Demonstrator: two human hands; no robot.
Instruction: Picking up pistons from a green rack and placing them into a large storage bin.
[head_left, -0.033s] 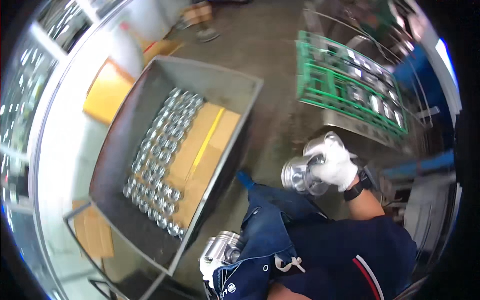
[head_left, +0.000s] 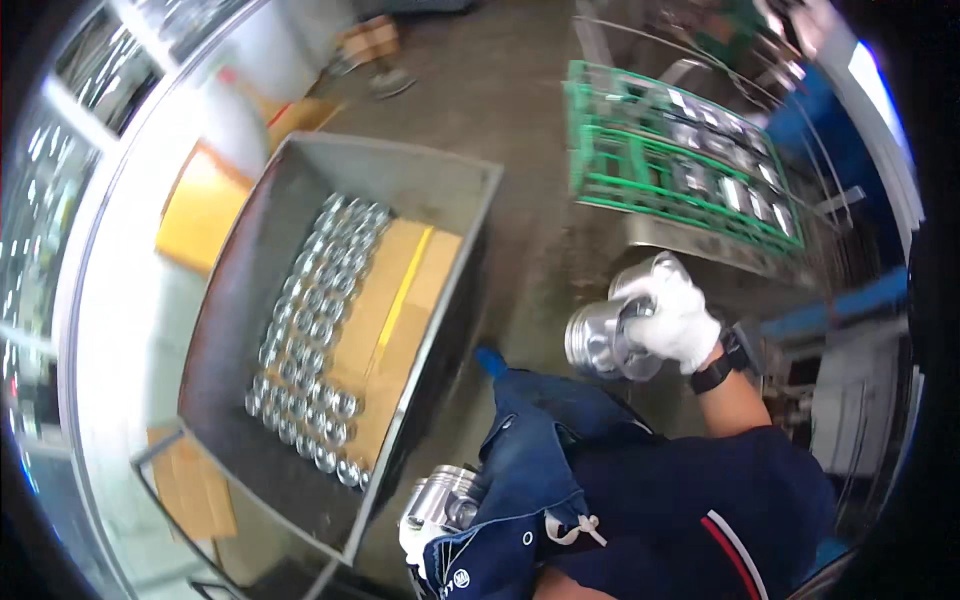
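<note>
My right hand (head_left: 682, 325), in a white glove, is closed on shiny metal engine pistons; one piston (head_left: 592, 342) points left, and another (head_left: 645, 275) shows above it. At the lower left, my left hand (head_left: 416, 542), also gloved, is mostly hidden by my blue apron (head_left: 530, 440). Against it rest metal pistons (head_left: 445, 495), with ring grooves visible; its fingers seem wrapped round them from below. To the left stands a deep grey bin (head_left: 235, 310), where rows of pistons (head_left: 310, 310) lie on a cardboard sheet (head_left: 395, 320).
A green rack (head_left: 640, 195) holding several pistons stands on a metal stand (head_left: 690, 240) at the upper right. Flattened cardboard (head_left: 195, 485) leans beside the bin, near a white wall. Another person's shoe (head_left: 392, 83) shows at the far top. Blurred machinery fills the right edge.
The view has shifted slightly, so the bin and the green rack appear a little further left. Both hands keep hold of their pistons.
</note>
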